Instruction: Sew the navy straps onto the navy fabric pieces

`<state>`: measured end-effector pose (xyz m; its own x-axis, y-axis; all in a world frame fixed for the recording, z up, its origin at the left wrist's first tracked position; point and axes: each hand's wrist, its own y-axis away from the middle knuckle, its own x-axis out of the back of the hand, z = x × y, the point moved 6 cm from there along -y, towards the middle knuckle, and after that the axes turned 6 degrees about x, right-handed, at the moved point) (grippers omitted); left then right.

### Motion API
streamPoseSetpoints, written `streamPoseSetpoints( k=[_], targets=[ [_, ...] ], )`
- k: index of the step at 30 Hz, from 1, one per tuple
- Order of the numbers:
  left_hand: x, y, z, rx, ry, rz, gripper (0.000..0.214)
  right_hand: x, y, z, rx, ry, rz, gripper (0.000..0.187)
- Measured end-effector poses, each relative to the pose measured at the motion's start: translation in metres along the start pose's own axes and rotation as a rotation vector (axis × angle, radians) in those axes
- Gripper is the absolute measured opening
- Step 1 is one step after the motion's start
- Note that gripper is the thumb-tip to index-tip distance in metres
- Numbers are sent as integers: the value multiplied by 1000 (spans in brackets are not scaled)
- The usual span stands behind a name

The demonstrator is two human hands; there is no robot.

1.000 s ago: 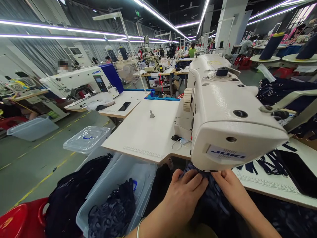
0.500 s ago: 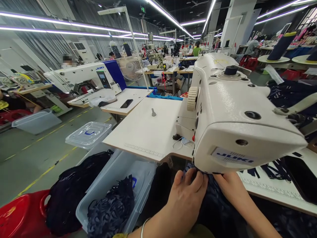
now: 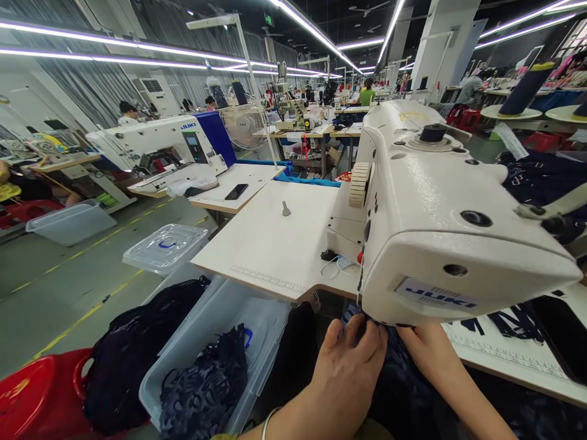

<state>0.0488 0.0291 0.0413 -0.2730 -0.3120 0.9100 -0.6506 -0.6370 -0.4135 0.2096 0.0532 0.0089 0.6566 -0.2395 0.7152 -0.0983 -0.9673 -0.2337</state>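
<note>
A white JUKI sewing machine fills the right centre, its head over my hands. My left hand is closed, fingers bent over a piece of navy fabric at the lower left side of the machine head. To its right, my right hand reaches beneath the head, and its fingertips are hidden there. Dark navy cloth hangs between the two hands. The needle area is out of sight behind the head.
A clear bin of small navy strips stands at lower left. Beside it are a dark bundle and a red stool. The white worktable has a phone at right.
The whole view has shifted slightly, with the machine appearing a little lower and further right. Both hands keep nearly the same places and grip by the machine head.
</note>
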Motion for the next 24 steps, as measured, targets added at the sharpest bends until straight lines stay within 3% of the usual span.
streamPoseSetpoints(
  k=[4,11,18,21,24],
  targets=[
    [2,1,-1,-15,-21,15,36,-4,1,4,35,-2,-54,41],
    [3,2,-7,3,5,-5,37,-6,-1,11,112,90,2,38],
    [10,-2,-10,10,101,-6,37,-3,1,4,75,28,26,39],
    [15,-2,-8,22,205,-63,46,-4,1,4,45,-2,-1,37],
    [18,-1,-5,36,239,-45,58,-5,1,8,-6,-13,-8,37]
  ],
)
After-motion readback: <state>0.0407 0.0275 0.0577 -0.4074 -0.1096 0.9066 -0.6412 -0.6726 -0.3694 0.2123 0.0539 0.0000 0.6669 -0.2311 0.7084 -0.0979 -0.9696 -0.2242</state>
